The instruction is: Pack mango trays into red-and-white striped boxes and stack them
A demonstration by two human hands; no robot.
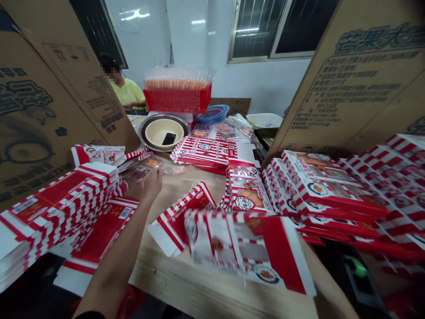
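Observation:
My left hand [146,184] reaches in from the lower left, slightly blurred, with its fingers at a clear plastic tray [142,166] lying on the wooden table [159,274]. Whether it grips the plastic is hard to tell. A blurred red-and-white printed box [245,248] lies tilted at the table's front, and no hand shows on it. A smaller open box [182,217] sits just right of my forearm. Tall stacks of flat red-striped cartons rise at the left [56,208] and right [332,190]. My right hand is out of view.
Large printed cardboard sheets [43,102] stand at the left, with another [352,84] at the right. Further back are a red crate [177,99], a basin holding a phone [164,135], blue bowls [212,114], and a person in a yellow shirt [128,93].

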